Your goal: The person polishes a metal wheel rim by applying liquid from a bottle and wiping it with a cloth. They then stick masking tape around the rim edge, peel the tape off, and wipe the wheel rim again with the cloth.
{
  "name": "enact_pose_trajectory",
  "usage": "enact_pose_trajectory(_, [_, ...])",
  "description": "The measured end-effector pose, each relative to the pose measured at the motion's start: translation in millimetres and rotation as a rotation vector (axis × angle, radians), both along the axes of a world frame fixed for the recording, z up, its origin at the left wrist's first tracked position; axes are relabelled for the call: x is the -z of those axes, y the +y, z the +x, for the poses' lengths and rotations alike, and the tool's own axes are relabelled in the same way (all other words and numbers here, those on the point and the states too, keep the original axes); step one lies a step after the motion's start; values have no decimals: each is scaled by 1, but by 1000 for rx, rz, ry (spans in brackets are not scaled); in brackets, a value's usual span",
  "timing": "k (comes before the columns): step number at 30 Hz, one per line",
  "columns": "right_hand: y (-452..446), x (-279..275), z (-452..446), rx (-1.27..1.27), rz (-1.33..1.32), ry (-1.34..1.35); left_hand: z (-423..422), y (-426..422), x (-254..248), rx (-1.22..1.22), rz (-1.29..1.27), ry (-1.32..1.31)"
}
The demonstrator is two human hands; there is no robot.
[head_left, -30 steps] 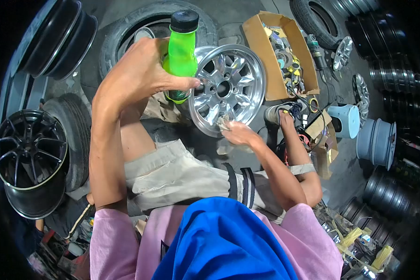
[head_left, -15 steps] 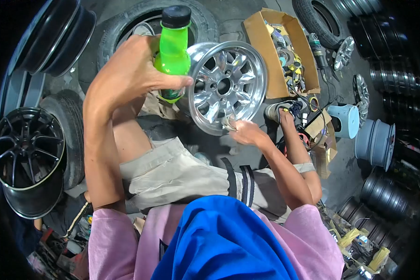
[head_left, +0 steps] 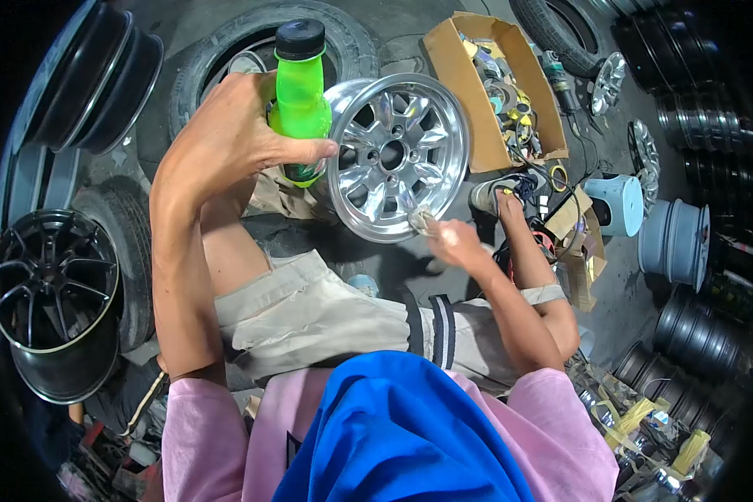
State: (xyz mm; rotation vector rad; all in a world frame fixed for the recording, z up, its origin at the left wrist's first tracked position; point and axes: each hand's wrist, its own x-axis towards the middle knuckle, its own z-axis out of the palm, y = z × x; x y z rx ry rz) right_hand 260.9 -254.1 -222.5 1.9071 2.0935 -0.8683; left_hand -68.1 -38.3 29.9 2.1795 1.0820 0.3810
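Observation:
My left hand (head_left: 224, 130) is wrapped round a bright green plastic bottle (head_left: 301, 96) with a black cap, held upright. Behind and to the right of the bottle, a polished silver wheel rim (head_left: 427, 173) faces up toward me, with several spokes and a round centre hole. My right hand (head_left: 458, 243) pinches a small pale cloth (head_left: 422, 221) at the lower edge of the rim. The bottle partly covers the rim's left side, and some fingers of my left hand are hidden behind the bottle.
A cardboard box (head_left: 452, 58) of mixed tools and tapes stands right of the rim. A tyre (head_left: 194, 75) lies behind my left hand. A light blue stool (head_left: 623, 207) and a grey wheel (head_left: 673, 243) stand at right. A black wheel (head_left: 54, 272) is at left.
My right hand and the cloth have moved slightly right along the rim's lower edge. The view has shifted a little; my left hand still grips the bottle.

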Motion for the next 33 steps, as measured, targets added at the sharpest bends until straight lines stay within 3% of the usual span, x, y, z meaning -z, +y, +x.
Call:
enact_pose_trajectory(4, [3,16,28,5,186,-167,-1,0,2,10,17,-13])
enact_pose_trajectory(10, [23,15,21,-54,237,-114,2,-1,-3,-8,-49,0])
enact_pose_trajectory(15, [39,96,34,-12,306,-63,2,1,0,15,-6,-55])
enact_pose_trajectory(17, [30,25,20,-104,135,-105,-1,1,4,-5,-14,-66])
enact_pose_trajectory(18, [27,-11,14,-164,179,-34,-3,2,3,-13,-23,-18])
enact_pose_trajectory(20, [10,-8,15,-169,183,-60,-2,4,-6,-4,-75,117])
enact_pose_trajectory(26, [33,33,31,-253,284,-330,6,0,-2,30,-26,39])
enact_pose_trajectory(33, [63,5,76,-329,187,-268,2,0,1,0,-23,84])
